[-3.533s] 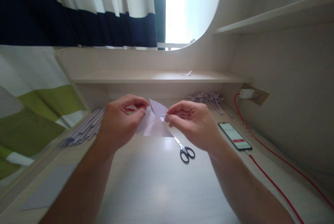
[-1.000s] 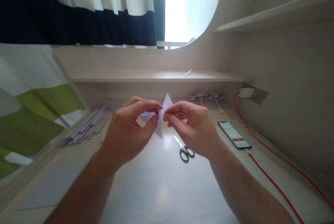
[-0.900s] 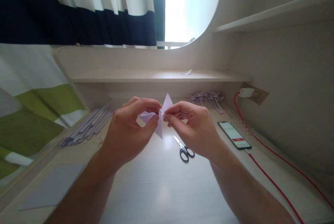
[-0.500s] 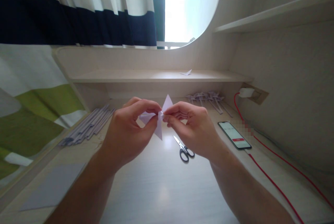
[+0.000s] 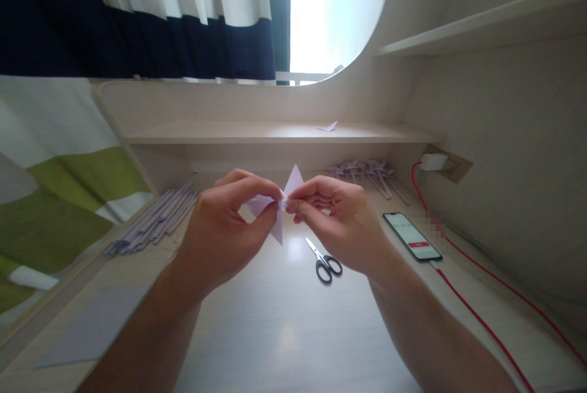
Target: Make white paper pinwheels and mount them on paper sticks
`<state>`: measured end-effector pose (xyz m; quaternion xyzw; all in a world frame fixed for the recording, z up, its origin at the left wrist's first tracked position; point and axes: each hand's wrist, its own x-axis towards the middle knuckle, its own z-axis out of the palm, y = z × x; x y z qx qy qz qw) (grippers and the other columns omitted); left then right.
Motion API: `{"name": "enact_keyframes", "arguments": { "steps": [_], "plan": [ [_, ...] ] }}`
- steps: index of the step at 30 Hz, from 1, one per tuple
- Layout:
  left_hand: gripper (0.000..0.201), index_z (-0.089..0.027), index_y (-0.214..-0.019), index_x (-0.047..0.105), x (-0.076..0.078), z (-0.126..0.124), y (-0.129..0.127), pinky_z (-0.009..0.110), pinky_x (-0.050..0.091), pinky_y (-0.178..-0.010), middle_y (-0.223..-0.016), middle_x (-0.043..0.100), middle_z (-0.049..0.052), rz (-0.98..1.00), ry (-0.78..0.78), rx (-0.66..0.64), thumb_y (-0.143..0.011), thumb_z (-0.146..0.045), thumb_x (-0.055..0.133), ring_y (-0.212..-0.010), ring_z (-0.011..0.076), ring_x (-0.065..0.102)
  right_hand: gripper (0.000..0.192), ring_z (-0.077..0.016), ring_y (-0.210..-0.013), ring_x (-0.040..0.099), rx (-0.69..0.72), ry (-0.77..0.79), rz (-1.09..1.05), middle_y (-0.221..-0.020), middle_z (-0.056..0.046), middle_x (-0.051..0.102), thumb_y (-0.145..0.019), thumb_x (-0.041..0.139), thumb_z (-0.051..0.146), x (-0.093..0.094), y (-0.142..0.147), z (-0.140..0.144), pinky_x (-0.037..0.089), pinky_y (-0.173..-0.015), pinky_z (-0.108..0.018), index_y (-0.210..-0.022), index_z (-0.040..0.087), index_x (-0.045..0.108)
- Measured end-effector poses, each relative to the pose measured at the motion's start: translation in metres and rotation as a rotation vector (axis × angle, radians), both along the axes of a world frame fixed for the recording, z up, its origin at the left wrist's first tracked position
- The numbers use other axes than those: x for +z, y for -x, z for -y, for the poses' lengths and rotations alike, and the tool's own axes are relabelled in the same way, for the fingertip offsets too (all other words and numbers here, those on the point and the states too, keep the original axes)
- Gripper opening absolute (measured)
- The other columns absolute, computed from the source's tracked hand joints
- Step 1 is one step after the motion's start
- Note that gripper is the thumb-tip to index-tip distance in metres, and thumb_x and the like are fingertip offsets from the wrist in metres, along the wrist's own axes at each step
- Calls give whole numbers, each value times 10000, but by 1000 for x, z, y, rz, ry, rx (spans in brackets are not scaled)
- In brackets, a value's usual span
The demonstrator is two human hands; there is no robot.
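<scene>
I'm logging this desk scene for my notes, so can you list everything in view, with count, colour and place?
folded paper piece: one, pale lilac, pinched between both hands above the desk
scissors: one, black handles, on the desk right of centre
phone: one, screen lit, on the desk at right
cable: one, red, from the phone to the wall charger
paper strips: a bundle, pale lilac, far left of desk
paper sheet: one, pale lilac, near left
paper pinwheels: several, pale lilac, back right
paper scrap: one, white, on the shelf
curtain: white, navy, green
left hand: pinching the paper
right hand: pinching the paper
</scene>
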<state>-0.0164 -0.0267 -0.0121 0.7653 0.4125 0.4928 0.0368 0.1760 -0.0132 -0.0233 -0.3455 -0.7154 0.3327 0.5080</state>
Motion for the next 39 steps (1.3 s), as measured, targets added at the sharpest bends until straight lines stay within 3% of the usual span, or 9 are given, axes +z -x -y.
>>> {"name": "enact_keyframes", "arguments": {
  "steps": [10, 24, 39],
  "plan": [
    [167, -244, -959, 782, -1, 0, 0, 320, 534, -757, -947, 742, 9, -33, 3, 16, -858, -126, 722, -870, 184, 700, 94, -187, -838, 791, -15, -52, 27, -877, -35, 822, -922, 699, 165, 2, 0, 0, 628, -794, -307, -958, 198, 780],
    [143, -235, -975, 776, 1, 4, 1, 319, 531, -776, -940, 747, 8, -21, -8, 16, -885, -140, 717, -860, 179, 698, 105, -204, -841, 788, -15, -3, 32, -901, -47, 821, -933, 694, 187, 2, -2, 0, 637, -797, -339, -976, 199, 788],
    [118, -201, -959, 785, -1, 0, 1, 344, 525, -784, -901, 755, 27, -113, -179, 37, -892, -118, 734, -842, 185, 693, 85, -206, -774, 761, 15, 50, 0, -859, -49, 808, -920, 697, 195, 2, -3, -1, 620, -741, -351, -950, 178, 775]
  ]
}}
